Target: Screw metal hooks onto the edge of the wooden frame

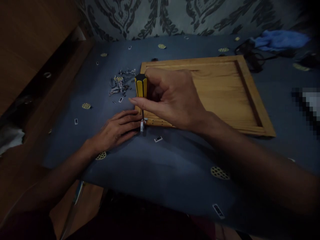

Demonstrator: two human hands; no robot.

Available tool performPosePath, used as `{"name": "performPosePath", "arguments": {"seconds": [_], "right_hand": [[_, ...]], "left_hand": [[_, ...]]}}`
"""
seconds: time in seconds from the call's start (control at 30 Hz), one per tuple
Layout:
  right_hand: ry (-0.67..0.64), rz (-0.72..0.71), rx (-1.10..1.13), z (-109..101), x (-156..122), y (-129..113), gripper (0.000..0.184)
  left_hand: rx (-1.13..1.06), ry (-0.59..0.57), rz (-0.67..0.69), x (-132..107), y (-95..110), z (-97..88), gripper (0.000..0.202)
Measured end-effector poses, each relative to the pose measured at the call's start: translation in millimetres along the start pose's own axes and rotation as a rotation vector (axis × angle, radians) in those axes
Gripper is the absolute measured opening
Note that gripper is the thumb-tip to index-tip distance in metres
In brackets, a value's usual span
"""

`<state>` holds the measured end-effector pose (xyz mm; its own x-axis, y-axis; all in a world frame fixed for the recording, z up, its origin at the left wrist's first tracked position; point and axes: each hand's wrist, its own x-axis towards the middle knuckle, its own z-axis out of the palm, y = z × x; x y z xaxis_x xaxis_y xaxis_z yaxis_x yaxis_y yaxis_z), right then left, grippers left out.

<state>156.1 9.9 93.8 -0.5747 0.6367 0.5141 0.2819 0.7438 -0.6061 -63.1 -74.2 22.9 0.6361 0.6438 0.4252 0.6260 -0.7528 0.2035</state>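
R hand (175,96), fingers round yel/blk screwdriver (141,88); L hand (115,129) (fingers slightly apart) by framed panel (220,90)

Two hands: one left hand (117,128) and one right hand (175,96). There is one screwdriver (141,87), one panel (217,95), one metal fitting (142,126) by itself, and one heap (115,90) of small metal parts too tangled to count. One blue cloth (281,40).

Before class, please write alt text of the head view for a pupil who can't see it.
The right hand has a yellow and black screwdriver in its grip, pointing down at a hinge-like metal fitting at the near left corner of a framed wooden panel. The left hand lies palm down beside the fitting; loose metal parts lie beyond.
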Motion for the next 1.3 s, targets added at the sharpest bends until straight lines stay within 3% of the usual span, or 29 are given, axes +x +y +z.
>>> {"name": "performPosePath", "arguments": {"seconds": [0.47, 0.67, 0.8, 1.3], "right_hand": [[0.035, 0.036, -0.016, 4.6, -0.7, -4.7, 0.04], [0.179, -0.042, 0.001, -1.4, -0.1, -5.8, 0.04], [0.205, -0.066, 0.006, -5.1, -0.3, -4.9, 0.04], [0.111, 0.04, -0.007, 1.5, -0.9, -4.7, 0.032]], "left_hand": [[0.014, 0.002, -0.011, -0.9, 0.6, 0.7, 0.029], [-0.007, -0.011, -0.007, -0.6, 0.8, 0.5, 0.031], [-0.012, -0.016, -0.001, -0.4, 0.9, -0.5, 0.032], [0.0, -0.008, -0.01, -0.7, 0.9, 0.2, 0.03]]}}
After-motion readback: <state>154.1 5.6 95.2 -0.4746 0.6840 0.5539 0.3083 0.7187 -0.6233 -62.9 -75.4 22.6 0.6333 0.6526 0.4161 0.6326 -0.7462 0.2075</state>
